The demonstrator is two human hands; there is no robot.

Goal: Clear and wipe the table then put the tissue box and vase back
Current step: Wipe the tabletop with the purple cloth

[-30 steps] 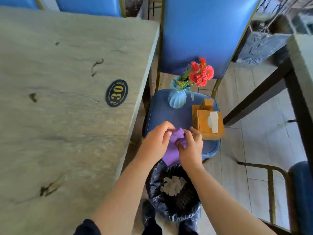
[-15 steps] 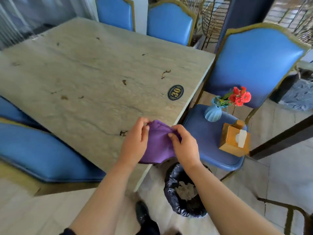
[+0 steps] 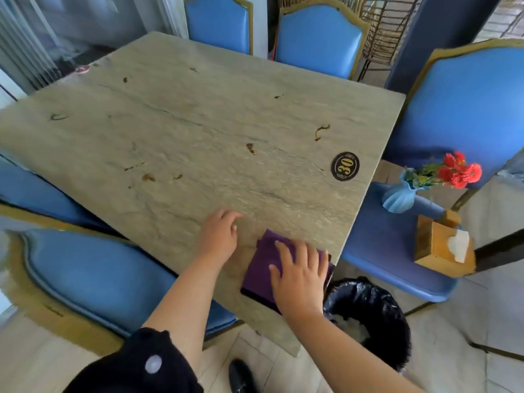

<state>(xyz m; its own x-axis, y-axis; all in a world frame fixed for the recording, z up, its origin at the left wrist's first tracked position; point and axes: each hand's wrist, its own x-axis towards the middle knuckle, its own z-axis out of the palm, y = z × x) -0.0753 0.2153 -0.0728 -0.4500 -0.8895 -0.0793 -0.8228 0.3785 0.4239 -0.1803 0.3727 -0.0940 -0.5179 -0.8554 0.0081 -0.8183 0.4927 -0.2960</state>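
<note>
Stained stone counter fills the room's middle. Right hand presses a purple cloth flat at its near edge, fingers spread; left hand rests beside, fingers relaxed.

blue chairs round table | black-lined bin on floor by corner | "30" badge nr edge

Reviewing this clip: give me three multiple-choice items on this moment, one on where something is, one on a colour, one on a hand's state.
1. Where is the vase?
A. on the table
B. on a blue chair seat
C. on the floor

2. What colour is the cloth?
A. purple
B. white
C. green

3. What is the right hand doing?
A. holding the tissue box
B. hanging idle
C. pressing flat on the cloth

Answers:
1 B: the vase stands on the chair seat near the tissue box.
2 A: the cloth is purple.
3 C: the right hand lies with straight fingers on the cloth at the table corner.
</note>
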